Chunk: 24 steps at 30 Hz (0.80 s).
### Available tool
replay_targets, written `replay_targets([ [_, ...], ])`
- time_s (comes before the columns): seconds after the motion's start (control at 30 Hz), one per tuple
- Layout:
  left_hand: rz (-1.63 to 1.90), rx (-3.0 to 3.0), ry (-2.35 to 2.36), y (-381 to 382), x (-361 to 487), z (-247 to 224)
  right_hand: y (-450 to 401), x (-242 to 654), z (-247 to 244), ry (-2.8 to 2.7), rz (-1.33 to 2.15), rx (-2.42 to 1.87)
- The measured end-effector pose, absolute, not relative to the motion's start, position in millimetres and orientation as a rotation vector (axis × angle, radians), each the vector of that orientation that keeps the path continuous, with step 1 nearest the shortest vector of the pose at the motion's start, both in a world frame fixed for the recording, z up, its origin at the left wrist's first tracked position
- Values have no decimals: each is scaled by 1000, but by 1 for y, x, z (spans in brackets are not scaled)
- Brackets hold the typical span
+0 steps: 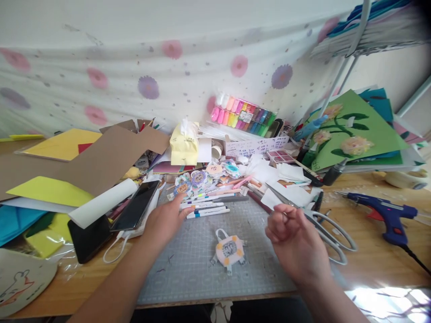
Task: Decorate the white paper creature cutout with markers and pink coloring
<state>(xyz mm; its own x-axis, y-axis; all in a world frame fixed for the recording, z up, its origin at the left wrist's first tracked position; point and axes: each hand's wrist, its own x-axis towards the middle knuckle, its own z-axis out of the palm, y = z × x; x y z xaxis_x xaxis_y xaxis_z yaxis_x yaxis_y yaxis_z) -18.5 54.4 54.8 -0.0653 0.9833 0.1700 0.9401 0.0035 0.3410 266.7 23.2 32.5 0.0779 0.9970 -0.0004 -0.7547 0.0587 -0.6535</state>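
Note:
My left hand (167, 220) reaches to the back of the grey cutting mat (188, 269), its index finger and thumb apart. The index fingertip is at a small purple-and-orange paper cutout (182, 189), and the thumb lies by several white pens (208, 211). Whether it touches them I cannot tell. My right hand (298, 242) hovers over the mat's right side, palm turned up and fingers curled in; anything inside them is hidden. Between the hands lies a small pink cutout (230, 250) with yellow corners, a white loop on top and clear tabs around it.
Large scissors (332, 237) lie beside my right hand. Further right is a blue glue gun (380, 211) with its cord. A phone (136, 206), a white cable and coloured card (97, 157) crowd the left. Clay packs (244, 114) and paper scraps (262, 168) fill the back.

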Motion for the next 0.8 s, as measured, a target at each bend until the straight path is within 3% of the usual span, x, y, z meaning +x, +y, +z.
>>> replay_targets([
  [0.13, 778, 2192, 2243, 47, -5, 60, 22, 264, 49, -311, 1603, -406],
  [0.23, 1060, 2236, 1859, 25, 23, 64, 18, 259, 58, -261, 1663, -323],
  [0.43, 1201, 1976, 1387, -10, 84, 67, -3, 247, 67, -365, 1730, -220],
  [0.8, 1440, 2365, 1133, -44, 81, 54, -46, 242, 62, -447, 1778, -167],
])
